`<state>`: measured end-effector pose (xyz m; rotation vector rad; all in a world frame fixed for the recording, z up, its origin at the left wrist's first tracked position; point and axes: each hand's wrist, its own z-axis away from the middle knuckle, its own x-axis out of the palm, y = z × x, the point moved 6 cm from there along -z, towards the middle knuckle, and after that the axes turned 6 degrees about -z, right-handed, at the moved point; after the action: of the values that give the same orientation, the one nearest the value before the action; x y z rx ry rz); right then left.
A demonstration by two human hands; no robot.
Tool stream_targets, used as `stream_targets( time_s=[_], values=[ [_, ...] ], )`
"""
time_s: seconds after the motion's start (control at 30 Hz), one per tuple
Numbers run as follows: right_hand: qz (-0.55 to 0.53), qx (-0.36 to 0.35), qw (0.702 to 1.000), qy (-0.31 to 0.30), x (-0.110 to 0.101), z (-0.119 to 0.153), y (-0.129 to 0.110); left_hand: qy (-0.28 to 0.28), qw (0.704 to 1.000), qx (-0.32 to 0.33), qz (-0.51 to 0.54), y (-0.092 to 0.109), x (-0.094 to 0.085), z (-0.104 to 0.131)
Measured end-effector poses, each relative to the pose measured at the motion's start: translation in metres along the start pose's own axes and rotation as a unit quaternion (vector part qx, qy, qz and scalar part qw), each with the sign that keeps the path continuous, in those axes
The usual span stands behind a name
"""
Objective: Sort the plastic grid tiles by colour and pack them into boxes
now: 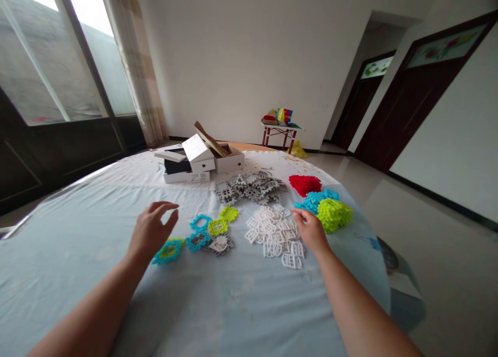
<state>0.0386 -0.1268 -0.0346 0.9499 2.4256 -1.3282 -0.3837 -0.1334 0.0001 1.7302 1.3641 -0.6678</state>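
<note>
My left hand [153, 227] is held over the table with fingers apart and nothing between them, just above a blue and green piece [168, 250]. Blue pieces [199, 222], green pieces [218, 227] and a grey piece with a white insert [221, 244] lie to its right. At the right edge of the pile of white window-shaped pieces [272, 227] is my right hand [310, 227], thumb and forefinger close together; what they hold, if anything, is too small to make out. A lime green stack [333, 214] sits beside it.
Grey pieces [252, 187] are heaped at the middle back, with a red stack [305, 184] and blue stack [317, 200] to their right. Open white boxes [229, 162] stand behind on the clothed table [187, 305]. A small stand [280, 128] is farther off.
</note>
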Motion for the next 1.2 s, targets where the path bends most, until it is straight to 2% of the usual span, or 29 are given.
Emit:
stream_targets(
  time_s=[0.07, 0.17, 0.27, 0.43, 0.63, 0.83, 1.07, 1.2],
  values=[
    [-0.006, 0.002, 1.000, 0.000, 0.001, -0.001, 0.002, -0.040, 0.994, 0.093, 0.025, 0.038, 0.001, 0.006],
    [-0.014, -0.002, 1.000, -0.006, 0.002, -0.003, 0.004, -0.137, 0.965, 0.218, 0.044, 0.085, 0.010, 0.023],
    [-0.022, 0.002, 1.000, -0.009, 0.002, -0.003, 0.006, -0.197, 0.941, 0.270, 0.045, 0.107, 0.017, 0.036],
    [-0.032, 0.011, 0.999, -0.008, 0.003, -0.003, 0.010, -0.227, 0.938, 0.260, 0.023, 0.107, 0.027, 0.041],
    [-0.036, 0.012, 0.999, -0.009, 0.003, -0.004, 0.010, -0.231, 0.942, 0.244, 0.000, 0.107, 0.036, 0.042],
    [-0.044, 0.011, 0.999, -0.006, 0.002, -0.004, 0.011, -0.265, 0.935, 0.236, 0.003, 0.107, 0.036, 0.037],
    [-0.054, 0.009, 0.999, -0.004, 0.002, -0.005, 0.010, -0.201, 0.959, 0.198, 0.020, 0.100, 0.027, 0.023],
    [-0.063, 0.008, 0.998, 0.004, 0.000, -0.006, 0.007, -0.186, 0.972, 0.128, 0.066, 0.096, 0.023, 0.012]
  ],
)
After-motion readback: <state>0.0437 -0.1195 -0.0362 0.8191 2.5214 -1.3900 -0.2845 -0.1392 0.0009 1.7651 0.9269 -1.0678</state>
